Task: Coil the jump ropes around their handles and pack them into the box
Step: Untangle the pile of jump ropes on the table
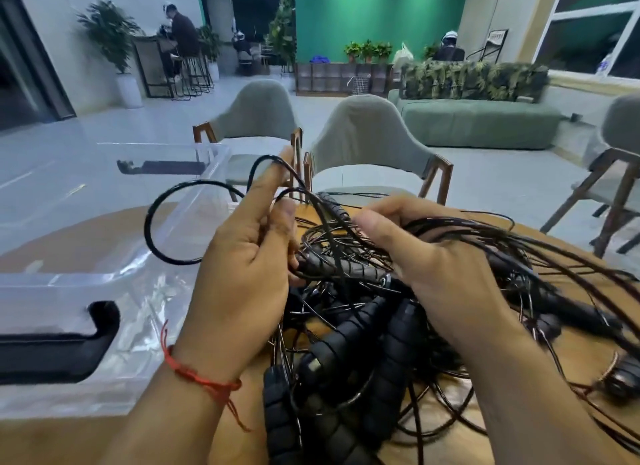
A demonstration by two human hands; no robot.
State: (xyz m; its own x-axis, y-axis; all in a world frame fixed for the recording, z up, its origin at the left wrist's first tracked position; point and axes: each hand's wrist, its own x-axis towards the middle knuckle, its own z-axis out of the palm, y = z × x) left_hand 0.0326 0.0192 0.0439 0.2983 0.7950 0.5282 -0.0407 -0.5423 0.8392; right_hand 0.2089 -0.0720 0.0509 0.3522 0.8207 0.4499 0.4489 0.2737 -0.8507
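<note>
The left hand (242, 274) is gripping glossy cord loops and the right hand (436, 270) is clutching strands of the tangled black ropes (341, 246), their ribbed handles (394, 340) lying on the wooden tabletop (45, 440) beside the clear plastic box (52, 279) at its left edge.

Black jump ropes (363, 291), clear box (114, 222), red wrist string (194, 374), green wall (374, 14).

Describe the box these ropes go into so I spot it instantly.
On the wooden table, left of the tangled pile of black jump ropes, sits a large box. Only it has see-through plastic walls and black latches at its ends.
</note>
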